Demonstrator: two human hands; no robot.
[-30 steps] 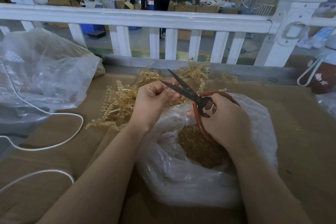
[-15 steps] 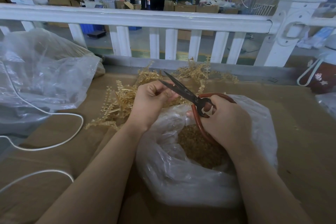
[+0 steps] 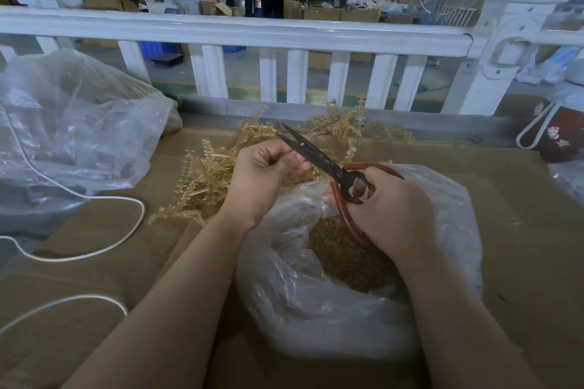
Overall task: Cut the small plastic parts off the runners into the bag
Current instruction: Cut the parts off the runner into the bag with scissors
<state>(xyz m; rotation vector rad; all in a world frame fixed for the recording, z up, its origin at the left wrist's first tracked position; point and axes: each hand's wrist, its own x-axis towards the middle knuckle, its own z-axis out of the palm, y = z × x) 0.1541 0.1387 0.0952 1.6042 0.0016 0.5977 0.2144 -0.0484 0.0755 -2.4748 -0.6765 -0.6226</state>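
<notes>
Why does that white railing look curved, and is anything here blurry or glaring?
Head view: the wide-angle lens bows the railing and stretches the forearms at the bottom edge. Bright windows at the back look washed out, and the far workshop is soft. Soft glare sits on the bag folds. The scissors and both hands, left and right, look fairly sharp.
</notes>
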